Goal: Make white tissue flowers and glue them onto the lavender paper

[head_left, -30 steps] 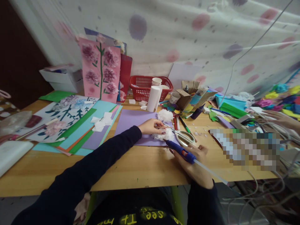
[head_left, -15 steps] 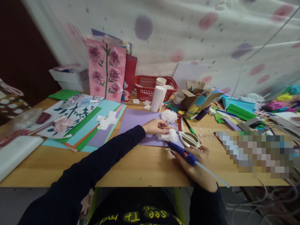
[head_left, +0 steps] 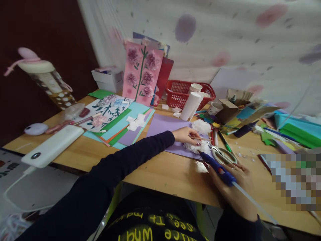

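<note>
My right hand (head_left: 232, 182) is wrapped round a blue glue gun (head_left: 218, 168) with a glue stick trailing from its back. Its nozzle points at a white fluffy paper flower (head_left: 194, 147) at the edge of a purple sheet (head_left: 159, 125). My left hand (head_left: 186, 135) pinches a thin wooden stick (head_left: 198, 138) over that flower, with its fingers touching the petals. A second white flower (head_left: 201, 127) lies just behind. Scissors (head_left: 224, 155) with pale handles rest between the flowers and my right hand.
Coloured sheets (head_left: 117, 125) and a power bank (head_left: 54, 145) lie on the left. A red basket (head_left: 175, 97), white roll (head_left: 190, 107) and cardboard box (head_left: 225, 108) stand behind. Markers (head_left: 224, 141) lie right of the flowers.
The view has turned left, so everything sits further right and a bottle and the power bank show more fully. Both hands keep nearly the same places by the flower.
</note>
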Demonstrator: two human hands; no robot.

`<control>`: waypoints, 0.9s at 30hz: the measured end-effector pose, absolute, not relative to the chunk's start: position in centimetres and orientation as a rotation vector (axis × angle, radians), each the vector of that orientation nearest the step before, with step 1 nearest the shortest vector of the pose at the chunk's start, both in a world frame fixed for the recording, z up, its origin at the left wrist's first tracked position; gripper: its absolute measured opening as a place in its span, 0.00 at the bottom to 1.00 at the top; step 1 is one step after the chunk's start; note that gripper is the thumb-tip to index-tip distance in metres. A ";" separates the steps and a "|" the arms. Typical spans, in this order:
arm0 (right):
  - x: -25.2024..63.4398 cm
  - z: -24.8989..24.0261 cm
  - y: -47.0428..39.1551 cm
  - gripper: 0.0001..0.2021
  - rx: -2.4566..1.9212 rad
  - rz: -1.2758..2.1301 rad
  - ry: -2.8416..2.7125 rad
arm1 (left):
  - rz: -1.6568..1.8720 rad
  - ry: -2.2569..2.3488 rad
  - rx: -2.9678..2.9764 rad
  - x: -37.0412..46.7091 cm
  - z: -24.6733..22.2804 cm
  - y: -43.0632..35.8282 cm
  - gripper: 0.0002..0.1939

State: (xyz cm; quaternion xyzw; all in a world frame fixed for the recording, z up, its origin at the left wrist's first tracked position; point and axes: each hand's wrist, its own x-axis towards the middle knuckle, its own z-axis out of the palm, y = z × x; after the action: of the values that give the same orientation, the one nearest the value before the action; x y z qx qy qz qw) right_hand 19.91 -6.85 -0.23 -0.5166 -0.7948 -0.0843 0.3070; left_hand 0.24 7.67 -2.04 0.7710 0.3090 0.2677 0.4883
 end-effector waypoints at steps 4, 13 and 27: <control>20.0 -0.3 -6.7 0.20 -1.349 -0.269 -2.113 | 0.644 0.769 1.884 0.3 -2.1 7.8 0.16; 20.6 -0.8 -6.2 0.20 -1.353 -0.252 -2.121 | 0.644 0.786 1.907 0.2 -1.7 7.6 0.17; 20.7 -1.6 -6.4 0.24 -1.396 -0.295 -2.028 | 0.627 0.775 1.925 0.2 -1.7 7.7 0.17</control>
State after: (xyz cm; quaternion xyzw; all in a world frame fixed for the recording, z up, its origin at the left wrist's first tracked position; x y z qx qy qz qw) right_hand 20.71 -6.37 -1.58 -0.5322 -0.7736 -0.1127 0.3249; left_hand 0.21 7.67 -1.73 0.7848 0.3159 0.2556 0.4679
